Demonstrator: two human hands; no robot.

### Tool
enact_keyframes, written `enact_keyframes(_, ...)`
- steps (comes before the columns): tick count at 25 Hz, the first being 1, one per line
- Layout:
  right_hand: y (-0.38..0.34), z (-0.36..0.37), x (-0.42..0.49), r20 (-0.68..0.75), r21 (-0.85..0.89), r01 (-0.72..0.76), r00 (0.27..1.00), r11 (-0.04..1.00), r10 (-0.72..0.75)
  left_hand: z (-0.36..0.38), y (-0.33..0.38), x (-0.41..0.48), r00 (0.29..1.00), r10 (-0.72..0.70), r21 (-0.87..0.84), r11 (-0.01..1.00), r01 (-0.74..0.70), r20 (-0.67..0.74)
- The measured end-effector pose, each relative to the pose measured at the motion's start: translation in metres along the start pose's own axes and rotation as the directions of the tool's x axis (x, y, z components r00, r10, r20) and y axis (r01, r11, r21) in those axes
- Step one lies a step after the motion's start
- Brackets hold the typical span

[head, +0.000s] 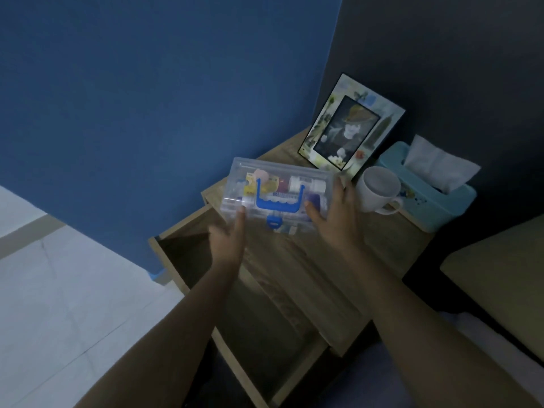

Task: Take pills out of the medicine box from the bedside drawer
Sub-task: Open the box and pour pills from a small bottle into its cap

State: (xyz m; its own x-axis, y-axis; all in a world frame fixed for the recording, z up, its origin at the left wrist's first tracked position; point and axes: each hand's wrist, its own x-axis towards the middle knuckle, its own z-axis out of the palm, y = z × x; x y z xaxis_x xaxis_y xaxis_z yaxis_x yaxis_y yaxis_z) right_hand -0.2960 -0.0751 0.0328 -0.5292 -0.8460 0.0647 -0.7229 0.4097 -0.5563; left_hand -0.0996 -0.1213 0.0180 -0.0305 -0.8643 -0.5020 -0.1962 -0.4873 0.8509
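A clear plastic medicine box (297,179) with a blue handle and blue latch is held between both hands above the wooden bedside table (391,245). My left hand (228,240) grips its left end and my right hand (335,213) grips its right end. The lid is closed; bottles and coloured packets show through it. Below the box, the drawer (188,254) stands pulled out, and its inside looks dark and bare.
A white mug (379,192), a framed photo (350,125) and a teal tissue box (426,189) stand on the tabletop behind and right of the box. A blue wall is on the left, the bed edge (500,278) at right, pale floor tiles lower left.
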Motion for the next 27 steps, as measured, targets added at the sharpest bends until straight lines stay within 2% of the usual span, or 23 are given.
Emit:
enact_keyframes(2, -0.005, 0.002, 0.005, 0.087, -0.097, 0.156, 0.985, 0.983, -0.147, 0.021, -0.013, -0.014, 0.977, -0.073, 0.041, 0.997, 0.066, 0.199)
enact_keyframes(4, -0.003, 0.006, 0.007, 0.189, -0.124, 0.254, 0.955, 0.959, -0.228, 0.035, -0.011, -0.018, 0.957, -0.038, 0.071, 0.997, 0.019, 0.286)
enact_keyframes(8, 0.008, 0.007, 0.007, 0.231, -0.123, 0.288, 0.939, 0.950, -0.254, 0.041, -0.002, -0.008, 0.973, 0.054, 0.048, 0.997, -0.066, 0.224)
enact_keyframes(11, 0.010, 0.008, 0.006, 0.242, -0.146, 0.330, 0.926, 0.933, -0.290, 0.038, -0.009, -0.003, 0.967, 0.087, 0.031, 0.995, -0.097, 0.241)
enact_keyframes(17, 0.012, 0.008, 0.007, 0.261, -0.122, 0.327, 0.921, 0.937, -0.288, 0.033, -0.032, -0.002, 0.986, 0.023, 0.077, 0.996, -0.036, 0.164)
enact_keyframes(19, 0.012, 0.006, 0.006, 0.298, -0.128, 0.347, 0.907, 0.929, -0.297, 0.024, -0.036, -0.003, 0.988, 0.015, 0.027, 0.999, -0.020, 0.151)
enact_keyframes(21, 0.010, 0.002, 0.005, 0.351, -0.191, 0.372, 0.890, 0.908, -0.291, 0.014, -0.026, -0.003, 0.999, 0.032, -0.076, 0.996, -0.035, -0.037)
enact_keyframes(23, 0.008, -0.002, 0.007, 0.384, -0.297, 0.404, 0.880, 0.865, -0.279, 0.007, -0.009, 0.001, 0.966, 0.083, -0.060, 0.993, -0.100, -0.246)
enact_keyframes(24, 0.006, -0.005, 0.008, 0.397, -0.339, 0.417, 0.876, 0.843, -0.273, 0.005, -0.001, 0.003, 0.957, 0.128, -0.039, 0.989, -0.144, -0.261)
enact_keyframes(27, -0.003, -0.015, 0.011, 0.437, -0.405, 0.450, 0.860, 0.796, -0.264, 0.005, 0.010, 0.006, 0.967, 0.205, -0.058, 0.975, -0.216, -0.149)
